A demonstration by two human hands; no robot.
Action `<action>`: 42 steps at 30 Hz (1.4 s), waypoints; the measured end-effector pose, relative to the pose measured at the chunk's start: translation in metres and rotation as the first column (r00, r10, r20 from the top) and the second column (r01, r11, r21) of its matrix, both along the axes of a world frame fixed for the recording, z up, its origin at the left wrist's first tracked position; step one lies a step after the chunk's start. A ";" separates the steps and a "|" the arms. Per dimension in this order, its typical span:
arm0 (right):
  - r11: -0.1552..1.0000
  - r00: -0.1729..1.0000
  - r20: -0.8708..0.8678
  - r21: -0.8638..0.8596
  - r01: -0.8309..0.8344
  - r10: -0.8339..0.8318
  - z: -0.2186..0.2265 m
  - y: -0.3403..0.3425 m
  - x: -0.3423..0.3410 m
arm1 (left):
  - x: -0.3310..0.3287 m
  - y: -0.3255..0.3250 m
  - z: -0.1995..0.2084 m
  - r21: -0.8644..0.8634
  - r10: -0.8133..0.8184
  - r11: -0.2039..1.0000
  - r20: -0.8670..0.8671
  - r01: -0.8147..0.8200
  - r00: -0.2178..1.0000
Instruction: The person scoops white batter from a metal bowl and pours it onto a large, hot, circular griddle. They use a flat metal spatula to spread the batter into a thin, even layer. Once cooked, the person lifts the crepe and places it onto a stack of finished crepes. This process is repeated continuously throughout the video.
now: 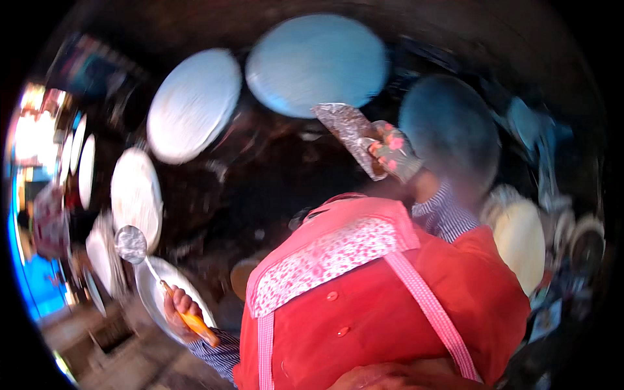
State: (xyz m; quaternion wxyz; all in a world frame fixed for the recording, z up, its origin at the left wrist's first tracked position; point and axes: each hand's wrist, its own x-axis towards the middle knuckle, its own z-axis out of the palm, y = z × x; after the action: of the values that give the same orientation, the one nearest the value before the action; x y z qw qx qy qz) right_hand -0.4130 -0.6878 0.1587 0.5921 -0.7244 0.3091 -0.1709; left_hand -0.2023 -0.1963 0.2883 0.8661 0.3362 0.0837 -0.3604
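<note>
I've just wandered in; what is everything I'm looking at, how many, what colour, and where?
Large pale discs: three, white to bluish, from left to top centre
Dark disc: one, blue-grey, upper right
Thin discs: about three, white, far left
Stacked discs: uncounted, whitish, left
Basin: one, white, lower left
Yellowish disc: one, pale yellow, right
Scraper: one, silvery, upper centre
Ladle: one, silvery with orange handle, lower left
Other background: too dark or blurred
Apron: one, pink, centre
Sleeves: two, striped, forearms
Left hand: one, bare, gripping ladle
Right hand: one, floral-covered, gripping scraper
</note>
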 end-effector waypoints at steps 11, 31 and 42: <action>0.470 0.382 0.275 0.475 0.744 -0.882 -0.062 0.027 -0.053 | 0.105 -0.354 -0.062 0.344 -0.928 0.358 0.235 0.868 0.290; 0.106 0.183 0.098 -0.521 0.847 -0.978 -0.123 0.058 -0.009 | 0.097 -0.624 -0.167 0.821 -0.497 0.558 0.215 -0.120 -0.841; 0.284 0.180 -0.258 -0.459 0.842 -0.949 -0.100 -0.147 0.024 | 0.127 -0.652 -0.178 0.725 -0.430 0.676 0.241 -0.134 -0.870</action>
State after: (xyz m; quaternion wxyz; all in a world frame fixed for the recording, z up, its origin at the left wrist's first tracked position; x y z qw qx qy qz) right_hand -0.3887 -0.8344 0.0585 0.1948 -0.4753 0.7924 -0.3289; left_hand -0.0750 -0.8483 0.1107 0.0614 0.5568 -0.8245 -0.0796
